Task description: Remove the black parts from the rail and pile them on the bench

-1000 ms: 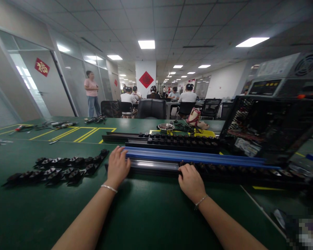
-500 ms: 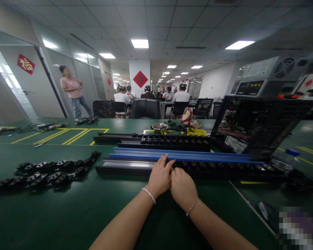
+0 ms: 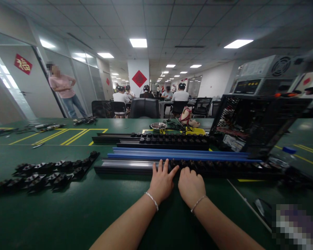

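A long black rail with a silvery inner channel (image 3: pixel 127 163) lies across the green table in front of me. Its right part is filled with a row of small black parts (image 3: pixel 219 166). My left hand (image 3: pixel 161 182) rests on this rail, fingers spread, at the left end of the row. Just right of it, my right hand (image 3: pixel 192 185) is curled closed against the rail's near side; its fingertips are hidden, so anything in them cannot be made out. A blue rail (image 3: pixel 182 153) runs directly behind.
Strips of black parts (image 3: pixel 59 178) lie at the left. Farther back are more dark rails (image 3: pixel 106 138) and a metal bowl (image 3: pixel 158 126). An opened computer case (image 3: pixel 261 118) with power supplies on top stands at the right. A person (image 3: pixel 65 88) stands back left.
My hands have come apart, the right one shifting to the right. The left hand's fingers have spread out over the rail. The standing person at back left leans more.
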Motion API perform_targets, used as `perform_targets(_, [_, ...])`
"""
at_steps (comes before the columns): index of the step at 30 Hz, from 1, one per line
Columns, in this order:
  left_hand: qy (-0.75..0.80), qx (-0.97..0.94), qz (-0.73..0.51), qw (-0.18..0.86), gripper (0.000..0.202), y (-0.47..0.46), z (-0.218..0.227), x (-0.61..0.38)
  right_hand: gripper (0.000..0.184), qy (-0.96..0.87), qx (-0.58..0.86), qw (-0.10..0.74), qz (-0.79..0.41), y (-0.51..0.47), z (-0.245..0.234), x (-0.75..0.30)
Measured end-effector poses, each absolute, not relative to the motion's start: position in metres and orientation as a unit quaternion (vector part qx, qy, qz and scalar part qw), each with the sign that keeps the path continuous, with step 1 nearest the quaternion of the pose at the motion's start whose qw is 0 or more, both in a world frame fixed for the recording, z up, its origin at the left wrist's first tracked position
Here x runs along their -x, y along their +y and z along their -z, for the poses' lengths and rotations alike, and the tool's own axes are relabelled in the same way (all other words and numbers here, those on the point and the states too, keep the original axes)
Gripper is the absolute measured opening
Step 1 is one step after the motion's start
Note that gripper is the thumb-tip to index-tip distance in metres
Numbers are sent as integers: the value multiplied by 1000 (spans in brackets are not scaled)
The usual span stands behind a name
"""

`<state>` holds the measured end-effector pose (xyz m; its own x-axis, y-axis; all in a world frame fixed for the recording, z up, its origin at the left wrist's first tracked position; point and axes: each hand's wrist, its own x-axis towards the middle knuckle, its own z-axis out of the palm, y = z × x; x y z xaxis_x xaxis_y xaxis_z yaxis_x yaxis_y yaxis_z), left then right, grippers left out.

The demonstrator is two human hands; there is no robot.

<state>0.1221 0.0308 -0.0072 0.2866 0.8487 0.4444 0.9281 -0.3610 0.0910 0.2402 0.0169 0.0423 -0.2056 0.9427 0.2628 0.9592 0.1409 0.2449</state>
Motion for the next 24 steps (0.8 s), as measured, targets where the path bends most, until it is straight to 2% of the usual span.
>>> perform_targets(5, [-557,799,206,94,62,31,8,-121,31,-762,615,45,199,16,-36,-242])
perform_targets(13, [-578,796,148,99,64,29,2,-124,41,-766,589,76,247,18,-6,-253])
perform_targets(20, [-610,776,109,117,63,30,1,-132,38,-772,565,181,229,29,5,-270])
perform_targets(24, [-605,777,121,121,58,31,5,-130,36,-772,558,208,225,35,6,-274])
